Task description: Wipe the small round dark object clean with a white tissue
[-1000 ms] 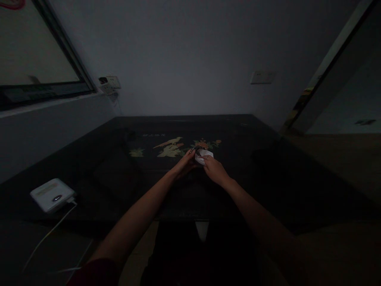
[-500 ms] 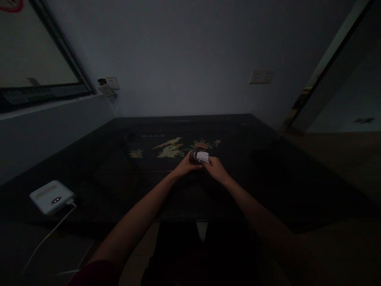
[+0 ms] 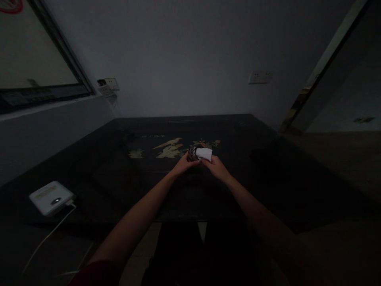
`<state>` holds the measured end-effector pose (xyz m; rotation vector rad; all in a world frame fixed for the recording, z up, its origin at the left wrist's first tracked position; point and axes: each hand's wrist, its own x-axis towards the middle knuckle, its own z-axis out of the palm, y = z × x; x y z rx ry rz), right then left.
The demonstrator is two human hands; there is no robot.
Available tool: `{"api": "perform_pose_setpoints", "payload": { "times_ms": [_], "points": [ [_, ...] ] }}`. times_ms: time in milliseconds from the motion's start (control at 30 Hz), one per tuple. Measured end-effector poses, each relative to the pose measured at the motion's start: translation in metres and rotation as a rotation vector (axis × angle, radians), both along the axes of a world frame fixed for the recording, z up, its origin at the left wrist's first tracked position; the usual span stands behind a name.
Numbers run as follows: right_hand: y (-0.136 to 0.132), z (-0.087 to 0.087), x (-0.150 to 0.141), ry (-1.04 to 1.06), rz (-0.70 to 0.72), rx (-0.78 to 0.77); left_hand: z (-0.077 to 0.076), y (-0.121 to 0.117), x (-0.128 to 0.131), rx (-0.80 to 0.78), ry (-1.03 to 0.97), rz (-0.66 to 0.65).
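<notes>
Two bare hands, near together over the near half of a dark tabletop (image 3: 190,198). Left hand (image 3: 182,165): closed round the side of a small, dark, shiny piece (image 3: 193,153), possibly glass, though the dim light leaves that unsure. Right hand (image 3: 217,167): pinching a white sheet (image 3: 204,154), paper or cloth, against it.

Handling, in this onlooker's judgement: a firm but unsqueezing left hold, so that the piece neither tips nor slips; light, even pressure from the right fingers; the sheet spread flat between fingertips and surface rather than bunched; both wrists low and the elbows easy.

Position: the shiny piece sits between the hands, nearer the left, just beyond the thumbs; the sheet covers its right side and reaches toward the right fingers. Whether its base touches the tabletop cannot be told.

Outlying items, near to far: one white box (image 3: 52,197) with a cable (image 3: 47,237), well to the left; one bird-and-flower decoration (image 3: 170,151), just past the hands; one double wall socket (image 3: 260,77), behind all.
</notes>
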<state>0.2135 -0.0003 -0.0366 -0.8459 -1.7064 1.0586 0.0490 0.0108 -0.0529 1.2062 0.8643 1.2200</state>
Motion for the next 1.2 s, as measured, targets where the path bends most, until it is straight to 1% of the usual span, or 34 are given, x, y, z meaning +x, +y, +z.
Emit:
{"api": "perform_pose_setpoints", "payload": {
  "times_ms": [133, 300, 400, 633, 767, 900, 1100, 1200],
  "points": [
    [-0.001, 0.000, 0.001, -0.068, 0.001, 0.053, -0.003, 0.001, 0.000, -0.075, -0.125, -0.019],
    [-0.002, -0.001, 0.003, -0.261, -0.069, 0.164, -0.003, 0.001, 0.001, -0.122, -0.255, -0.026],
    [-0.002, -0.001, 0.005, -0.366, -0.076, 0.234, -0.004, 0.003, 0.002, -0.141, -0.293, -0.051],
    [-0.003, -0.003, 0.007, -0.615, -0.077, 0.413, -0.010, 0.009, -0.001, -0.175, -0.303, -0.038],
    [-0.004, -0.004, 0.007, -0.708, -0.083, 0.426, -0.008, 0.008, -0.003, -0.211, -0.285, -0.032],
    [-0.007, -0.003, 0.004, -0.746, -0.045, 0.429, -0.006, 0.005, -0.003, -0.252, -0.256, -0.024],
    [-0.010, -0.005, 0.003, -0.722, 0.014, 0.461, -0.006, 0.006, 0.000, -0.236, -0.249, 0.002],
    [-0.011, -0.004, 0.004, -0.778, 0.024, 0.532, -0.008, 0.008, 0.000, -0.239, -0.238, 0.021]
  ]
}}
